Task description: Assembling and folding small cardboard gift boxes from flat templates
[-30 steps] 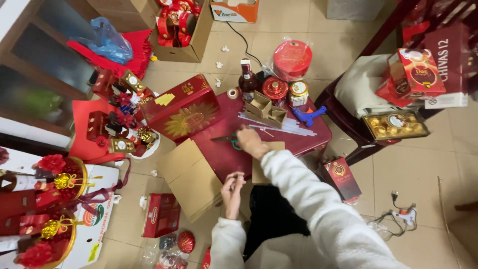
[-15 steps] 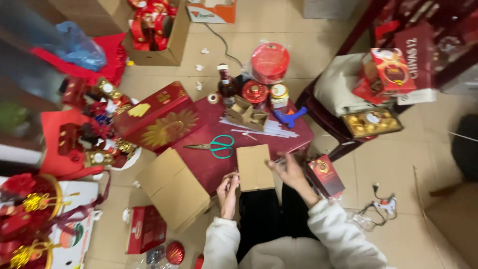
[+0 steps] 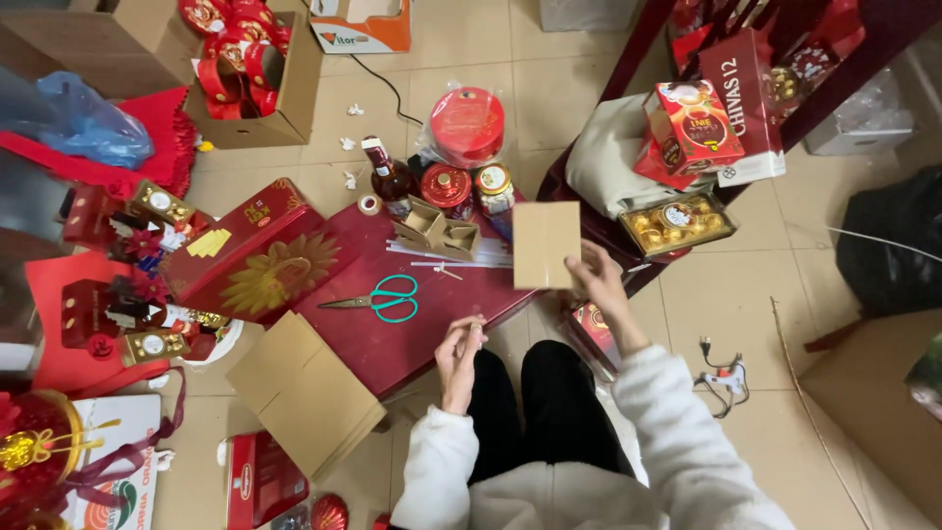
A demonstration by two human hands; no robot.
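Cardboard piece (image 3: 546,244): pinched by right hand (image 3: 595,282) at its lower corner.
Left hand (image 3: 459,348): fingertips closed together, apparently empty.
Scissors (image 3: 378,298): just left; steady card squarely before cutting.

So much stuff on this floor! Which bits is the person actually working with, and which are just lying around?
In use:
- cardboard piece, held up by the right hand
- left hand, fingers pinched; anything in them is too small to tell

Lying about:
- green-handled scissors
- chocolate tray
- round red tin
- bottle
- flat cardboard box
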